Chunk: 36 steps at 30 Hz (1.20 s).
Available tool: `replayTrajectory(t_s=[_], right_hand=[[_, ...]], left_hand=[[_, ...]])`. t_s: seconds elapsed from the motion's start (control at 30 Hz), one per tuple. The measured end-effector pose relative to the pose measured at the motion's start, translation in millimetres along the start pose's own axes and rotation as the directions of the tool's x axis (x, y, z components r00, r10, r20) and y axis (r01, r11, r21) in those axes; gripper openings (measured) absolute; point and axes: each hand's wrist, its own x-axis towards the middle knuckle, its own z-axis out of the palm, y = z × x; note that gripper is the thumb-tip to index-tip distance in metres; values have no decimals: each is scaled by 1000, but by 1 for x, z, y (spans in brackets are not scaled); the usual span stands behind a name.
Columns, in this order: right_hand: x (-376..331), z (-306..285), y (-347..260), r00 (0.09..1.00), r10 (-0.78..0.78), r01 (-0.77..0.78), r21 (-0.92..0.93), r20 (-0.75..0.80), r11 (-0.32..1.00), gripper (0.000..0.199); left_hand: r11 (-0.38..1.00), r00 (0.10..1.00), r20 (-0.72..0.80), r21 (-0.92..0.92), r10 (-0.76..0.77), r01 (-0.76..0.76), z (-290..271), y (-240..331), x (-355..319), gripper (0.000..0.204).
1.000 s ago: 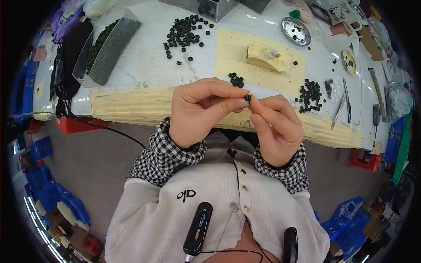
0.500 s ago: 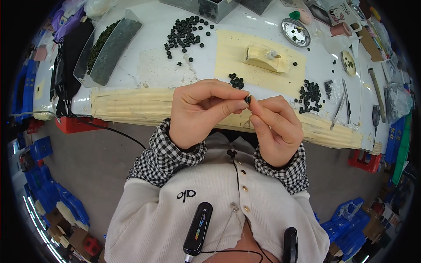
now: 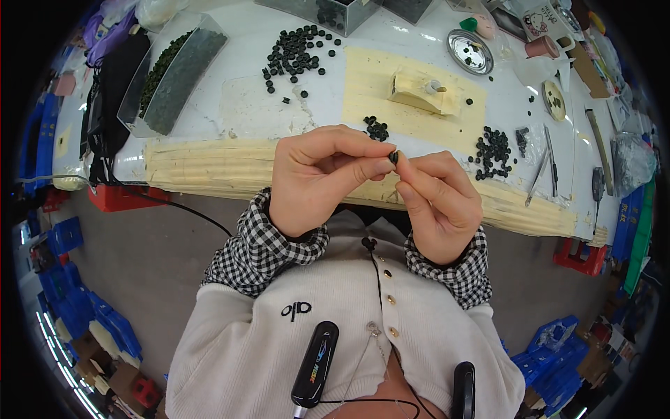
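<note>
Between the fingertips of both hands sits a small round black part (image 3: 394, 158), held just above the table's padded front edge. My left hand (image 3: 317, 174) pinches it with thumb and index finger. From the other side, the thumb and index fingertips of my right hand (image 3: 441, 199) press on it. Just beyond the fingers lies a little heap of black parts (image 3: 377, 128). A larger group of black ring-like parts (image 3: 293, 52) is spread farther back on the left, and another black pile (image 3: 494, 153) lies to the right of my right hand.
A tape-covered block with a peg (image 3: 422, 92) stands on a yellow taped patch (image 3: 363, 77). At the left is a clear bin (image 3: 188, 80) of dark pieces. Tweezers (image 3: 537, 178), a screwdriver (image 3: 598, 188) and a round metal dish (image 3: 469, 50) lie right.
</note>
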Motion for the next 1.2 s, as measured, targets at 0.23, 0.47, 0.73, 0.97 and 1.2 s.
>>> replayTrajectory(t_s=[0.23, 0.47, 0.73, 0.97, 1.2], right_hand=[[1, -2, 2, 999, -30, 31, -13, 26, 999, 36], [1, -3, 4, 999, -34, 34, -3, 42, 999, 38], [0, -2, 5, 999, -6, 6, 14, 31, 1000, 36], [-1, -2, 5, 1000, -7, 6, 25, 14, 1000, 35], [-1, -2, 5, 1000, -2, 2, 18, 18, 1000, 35]], left_hand=[[998, 1000, 7, -49, -27, 28, -2, -1, 0, 19], [999, 1000, 19, -34, -3, 4, -2, -3, 1, 19], [1000, 1000, 15, 3, 13, -13, -3, -4, 1, 19], [998, 999, 25, 56, 38, -39, -2, -1, 1, 19], [998, 1000, 8, 52, 30, -30, -1, -1, 1, 19]])
